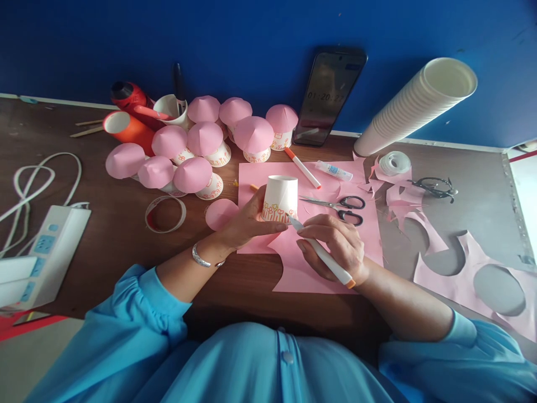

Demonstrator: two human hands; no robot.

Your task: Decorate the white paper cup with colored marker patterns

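My left hand [250, 223] is closed round a white paper cup [282, 193], held upside down above pink paper. Orange and yellow-green flower and grass drawings run along the cup's lower band. In my right hand [338, 246] is a white marker [325, 258] with an orange end, its tip at the drawn band near the cup's right side. Beneath lies a pink paper sheet [323, 274] with a curved cut-out. On it are black-handled scissors [335, 204], an orange-capped marker [305, 170] and a clear glue tube [334, 170]. A pink paper cone [221, 215] lies left of the cup.
Several decorated cups with pink cone tops [205, 139] stand at the back left. A phone [331, 95] leans on the blue wall beside a tall cup stack [413, 106]. Tape rolls [394, 163], glasses [436, 187] and paper scraps [465, 274] lie right; a power strip [54, 252] lies left.
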